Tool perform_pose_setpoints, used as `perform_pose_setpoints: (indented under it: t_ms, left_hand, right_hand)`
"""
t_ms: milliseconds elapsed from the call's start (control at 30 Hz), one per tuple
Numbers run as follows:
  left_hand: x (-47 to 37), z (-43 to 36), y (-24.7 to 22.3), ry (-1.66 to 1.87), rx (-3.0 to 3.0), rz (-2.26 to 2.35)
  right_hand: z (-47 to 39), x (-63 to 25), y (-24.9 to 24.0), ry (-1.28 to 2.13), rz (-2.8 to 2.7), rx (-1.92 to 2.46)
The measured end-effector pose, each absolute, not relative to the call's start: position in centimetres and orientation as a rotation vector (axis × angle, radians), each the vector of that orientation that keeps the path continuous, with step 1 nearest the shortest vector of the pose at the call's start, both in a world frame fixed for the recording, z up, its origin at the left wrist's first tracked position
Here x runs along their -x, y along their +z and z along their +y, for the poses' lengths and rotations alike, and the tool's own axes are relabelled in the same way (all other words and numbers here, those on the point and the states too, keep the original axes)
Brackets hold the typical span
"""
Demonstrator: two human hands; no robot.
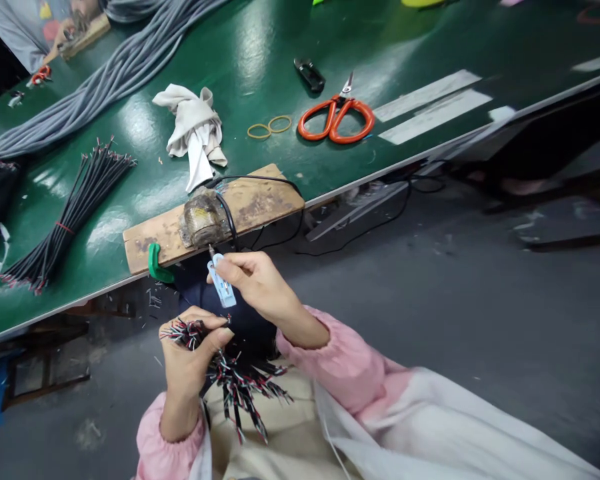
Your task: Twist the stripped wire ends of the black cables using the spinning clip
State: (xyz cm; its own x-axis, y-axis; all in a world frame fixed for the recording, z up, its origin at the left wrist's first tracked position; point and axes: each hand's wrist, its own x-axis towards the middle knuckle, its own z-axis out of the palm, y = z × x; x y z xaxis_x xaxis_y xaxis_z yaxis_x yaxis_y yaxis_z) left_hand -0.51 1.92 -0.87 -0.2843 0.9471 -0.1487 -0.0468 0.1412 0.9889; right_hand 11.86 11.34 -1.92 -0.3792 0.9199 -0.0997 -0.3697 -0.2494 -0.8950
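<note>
Head | left hand (189,363) grip: clasping black wire bundle (240,387) | right hand (261,283) grip: pinching light-blue tool (223,288), type unclear

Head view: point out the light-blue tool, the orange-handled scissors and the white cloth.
Light-blue tool (223,288): head view, on its body.
Orange-handled scissors (340,101): head view, around the pivot.
White cloth (194,125): head view, on its bunched middle.

The hand tool (223,285) is pale blue; the wires (237,383) are black, tipped in red and white. The bench (420,63) is deep green, the scissor handles (331,128) orange-red, the cables (125,73) grey, the cloth (194,127) off-white, the sleeves (350,363) pink.
</note>
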Motion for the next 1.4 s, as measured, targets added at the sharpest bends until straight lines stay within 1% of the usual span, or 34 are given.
perform_pose_setpoints:
  t_ms: [133,233,433,600,700,767,900,1033,1100,1167,1300,1333,1400]
  left_hand:
    - [0.6,2.2,-1.2,1.305,-0.914,1.475]
    - [0.5,2.3,-1.3,1.280,-0.907,1.487]
    - [0.3,2.6,-1.4,1.286,-0.900,1.457]
    - [0.4,2.7,-1.1,1.310,-0.928,1.470]
    - [0.4,2.5,-0.9,1.300,-0.960,1.481]
    - [0.4,2.3,-0.8,1.274,-1.000,1.502]
    - [0.1,2.1,-0.4,1.222,-1.091,1.571]
    - [-0.4,2.5,-0.3,1.199,-1.192,1.556]
    - [-0.6,2.5,-0.6,1.194,-1.201,1.532]
    - [-0.7,2.3,-1.0,1.210,-1.118,1.530]
    - [-0.7,1.2,-1.5,1.232,-0.870,1.530]
    - [-0.6,0.9,-1.5,1.216,-0.861,1.518]
    - [-0.5,0.6,-1.3,1.181,-0.888,1.490]
  right_hand:
    - [11.4,-11.0,-1.6,1.968,-0.820,0.684]
    - [11.2,-10.7,-2.0,2.051,-0.699,0.611]
    - [10.8,-10.5,-2.8,2.124,-0.608,0.568]
    - [10.4,-10.5,-3.8,2.148,-0.542,0.621]
    - [10.1,-11.1,-4.5,2.089,-0.563,0.667]
    - [9.6,-11.8,-4.8,1.993,-0.648,0.711]
    - [8.1,-13.7,-4.4,1.639,-0.966,0.787]
    - [7.1,-15.2,-3.2,1.213,-1.291,0.650]
    - [6.9,-15.6,-2.7,1.103,-1.358,0.619]
    - [6.7,-15.9,-2.3,1.157,-1.369,0.604]
    - [6.6,-16.0,-2.2,1.523,-1.293,0.527]
    - [6.7,-15.9,-2.3,1.536,-1.284,0.558]
    - [6.8,-15.8,-2.3,1.416,-1.324,0.647]
